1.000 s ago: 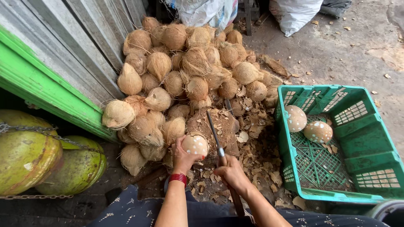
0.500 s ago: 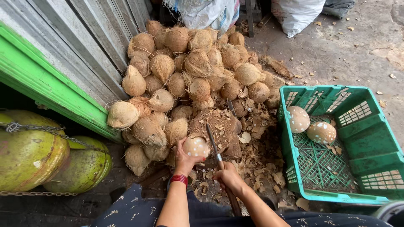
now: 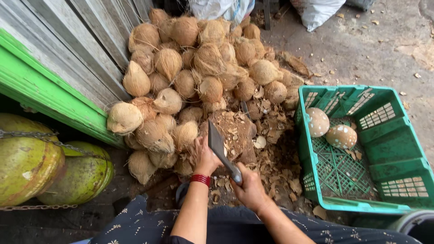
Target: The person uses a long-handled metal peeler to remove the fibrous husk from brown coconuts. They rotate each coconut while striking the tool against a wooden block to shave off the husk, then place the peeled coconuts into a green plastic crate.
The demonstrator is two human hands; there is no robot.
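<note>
From the head camera, the left hand (image 3: 204,156), a red band at its wrist, is closed over a coconut that it almost wholly hides, pressed against a husk-strewn chopping block (image 3: 235,135). The right hand (image 3: 249,190) is wrapped tight around the handle of a cleaver (image 3: 218,144), whose broad grey blade is raised and tilted just beside the left hand.

To the right, a green plastic crate (image 3: 398,149) sits on the ground with two peeled, pale speckled coconuts (image 3: 329,129) lying near its far corner; the rest of its mesh floor shows only a few husk chips.

A heap of fibrous brown husked coconuts (image 3: 199,63) crowds behind and left of the block, up against a grey wall with a green ledge (image 3: 49,95). Husk scraps (image 3: 280,162) litter the ground between block and crate. Large green-yellow drums (image 3: 49,167), chained, stand at far left.
</note>
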